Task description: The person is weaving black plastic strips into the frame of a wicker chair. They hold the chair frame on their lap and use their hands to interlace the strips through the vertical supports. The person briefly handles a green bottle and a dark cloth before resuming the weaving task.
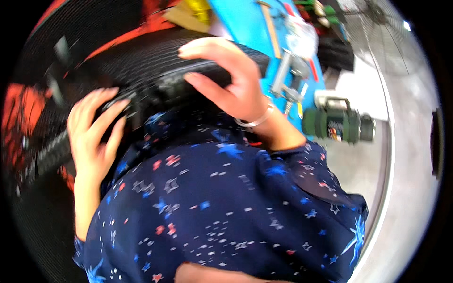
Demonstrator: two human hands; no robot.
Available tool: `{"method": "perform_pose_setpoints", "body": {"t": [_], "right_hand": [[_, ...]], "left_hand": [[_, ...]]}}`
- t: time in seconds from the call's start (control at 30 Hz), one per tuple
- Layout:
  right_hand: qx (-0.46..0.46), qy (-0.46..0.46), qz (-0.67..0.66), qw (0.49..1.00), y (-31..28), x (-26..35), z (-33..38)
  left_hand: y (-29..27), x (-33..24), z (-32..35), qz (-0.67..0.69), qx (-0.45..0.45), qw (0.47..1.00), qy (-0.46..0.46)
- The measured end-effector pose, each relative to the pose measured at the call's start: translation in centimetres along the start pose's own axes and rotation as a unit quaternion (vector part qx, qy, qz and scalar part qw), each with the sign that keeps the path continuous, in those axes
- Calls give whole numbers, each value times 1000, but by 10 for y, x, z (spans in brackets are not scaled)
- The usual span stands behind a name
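Note:
A long black piece (141, 59) with a finely ribbed surface and a lumpy near edge runs across in front of me. Its kind I cannot make out. My left hand (93, 132) rests at that near edge, fingers spread and slightly bent, with the fingertips against the dark material. Farther right, my right hand (231, 78) hovers at the piece's right part, thumb and fingers curved and well apart, with black material visible behind the gap. Whether its fingertips touch is unclear. A bracelet (257, 120) circles the right wrist. Motion blurs the dark area between the hands.
On a blue tabletop (247, 21) to the right lie a grey metal tool (283, 70), a wooden strip (272, 30) and a clear plastic bag (302, 40). A dark green cylindrical container (337, 125) stands beyond. A fan (377, 33) is at upper right; red-orange material (23, 111) lies left.

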State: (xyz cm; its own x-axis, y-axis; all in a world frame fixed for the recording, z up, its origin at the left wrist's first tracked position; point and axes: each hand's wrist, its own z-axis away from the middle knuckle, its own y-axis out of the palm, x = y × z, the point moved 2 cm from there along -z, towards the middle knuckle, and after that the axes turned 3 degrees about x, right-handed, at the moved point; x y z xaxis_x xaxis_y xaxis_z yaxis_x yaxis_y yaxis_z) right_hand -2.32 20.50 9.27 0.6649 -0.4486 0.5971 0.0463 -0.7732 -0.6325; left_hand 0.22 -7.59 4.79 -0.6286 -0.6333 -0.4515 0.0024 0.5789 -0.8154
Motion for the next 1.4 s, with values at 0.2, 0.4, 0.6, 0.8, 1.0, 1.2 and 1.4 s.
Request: {"method": "perform_pose_setpoints", "body": {"t": [0.2, 0.4, 0.6, 0.8, 1.0, 1.2, 1.4], "right_hand": [[-122, 258, 146, 947, -78, -122, 81], [-138, 443, 403, 789, -225, -232, 214], [-188, 601, 376, 680, -293, -242, 299], [11, 755, 401, 518, -269, -230, 351], [58, 770, 411, 486, -333, -266, 457], [-68, 707, 554, 436, -339, -260, 396], [-351, 489, 395, 694, -330, -249, 297]], "left_hand": [[5, 2, 11, 12, 29, 999, -9], [5, -2, 10, 15, 34, 999, -8], [8, 2, 11, 25, 37, 999, -24], [2, 6, 14, -8, 32, 999, -19], [7, 5, 14, 19, -15, 1000, -13], [-3, 10, 42, -4, -84, 996, 23], [-16, 35, 25, -30, -56, 998, 12]]}}
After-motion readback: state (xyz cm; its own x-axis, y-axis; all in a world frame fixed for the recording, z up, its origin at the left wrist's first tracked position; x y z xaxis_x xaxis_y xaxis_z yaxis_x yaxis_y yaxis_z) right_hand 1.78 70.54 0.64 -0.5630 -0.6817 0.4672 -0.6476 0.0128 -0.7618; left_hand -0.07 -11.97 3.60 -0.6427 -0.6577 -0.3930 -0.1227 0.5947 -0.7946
